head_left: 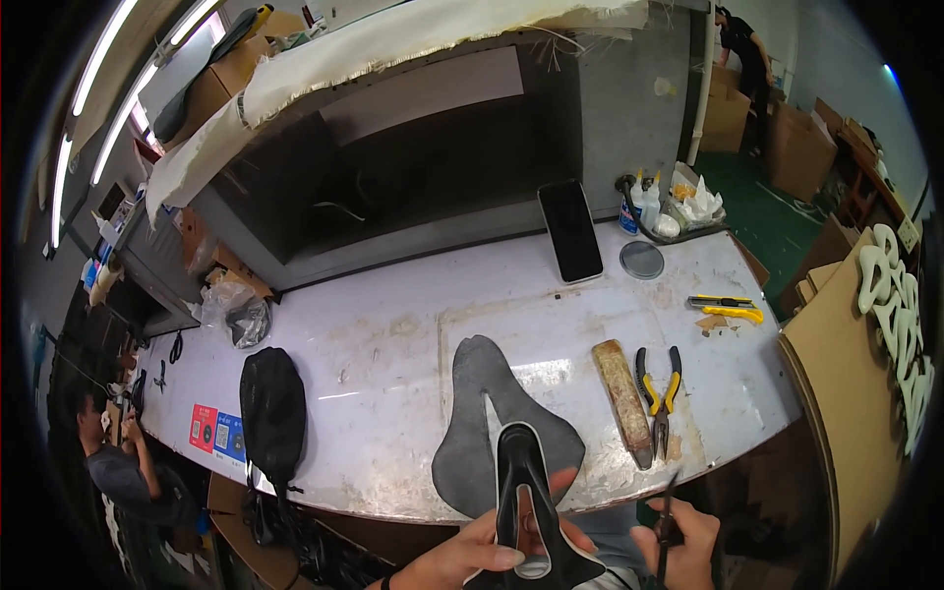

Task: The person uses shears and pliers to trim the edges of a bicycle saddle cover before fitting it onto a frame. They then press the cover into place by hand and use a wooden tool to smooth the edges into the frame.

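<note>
My left hand (484, 547) is closed round a black bicycle saddle (518, 462) with a pale edge and a long central slot, held over the table's near edge. Behind it, partly covered by it, lies a flat grey saddle-shaped piece (477, 393) with a slit. My right hand (685, 547), off to the right of the saddle, grips a slim dark pointed tool (667, 521) whose exact kind I cannot make out. Nearest to that hand on the table are yellow-and-black pliers (660, 401) and a worn, brownish bar-shaped tool (621, 398).
A black pouch (273, 413) lies on the white table (383, 324), left. Towards the back are a phone (570, 232), a round grey lid (642, 260) and a yellow utility knife (726, 308). White saddle-shaped parts (890, 305) stand right. Two people (133, 462) are farther off.
</note>
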A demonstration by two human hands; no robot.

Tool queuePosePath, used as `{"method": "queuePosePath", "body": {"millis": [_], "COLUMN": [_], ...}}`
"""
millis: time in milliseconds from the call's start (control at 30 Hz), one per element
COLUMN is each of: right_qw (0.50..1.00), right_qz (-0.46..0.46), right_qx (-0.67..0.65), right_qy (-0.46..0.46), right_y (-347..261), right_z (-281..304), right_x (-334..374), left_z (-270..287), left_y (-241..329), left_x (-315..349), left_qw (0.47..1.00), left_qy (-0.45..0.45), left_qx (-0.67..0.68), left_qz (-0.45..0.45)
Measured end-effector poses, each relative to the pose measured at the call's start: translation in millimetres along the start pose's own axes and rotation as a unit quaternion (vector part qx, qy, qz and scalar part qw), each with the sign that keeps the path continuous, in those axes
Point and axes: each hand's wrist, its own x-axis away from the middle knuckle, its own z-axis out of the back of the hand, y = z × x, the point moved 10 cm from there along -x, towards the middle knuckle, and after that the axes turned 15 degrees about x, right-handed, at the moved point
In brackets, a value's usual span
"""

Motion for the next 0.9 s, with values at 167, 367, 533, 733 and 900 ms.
{"method": "queuePosePath", "body": {"millis": [167, 367, 533, 733, 900], "right_qw": [0.996, 0.997, 0.995, 0.985, 0.963], "right_qz": [-0.014, -0.012, 0.087, -0.117, -0.159], "right_qx": [-0.039, -0.022, 0.036, 0.115, 0.206], "right_qy": [-0.081, -0.067, 0.006, 0.054, 0.063], "right_y": [-15, -17, -14, 53, 94], "right_z": [-15, -10, -11, 11, 29], "right_x": [-17, -17, -17, -23, -45], "left_z": [-2, -2, 0, 39, 47], "left_y": [-1, -1, 2, 17, 27], "left_x": [2, 2, 12, 9, 17], "left_qw": [0.990, 0.989, 0.996, 0.959, 0.935], "left_qy": [-0.065, -0.066, -0.043, 0.014, -0.008], "left_qx": [0.087, 0.037, 0.012, 0.236, 0.284], "left_qz": [-0.094, -0.128, -0.083, -0.158, -0.211]}}
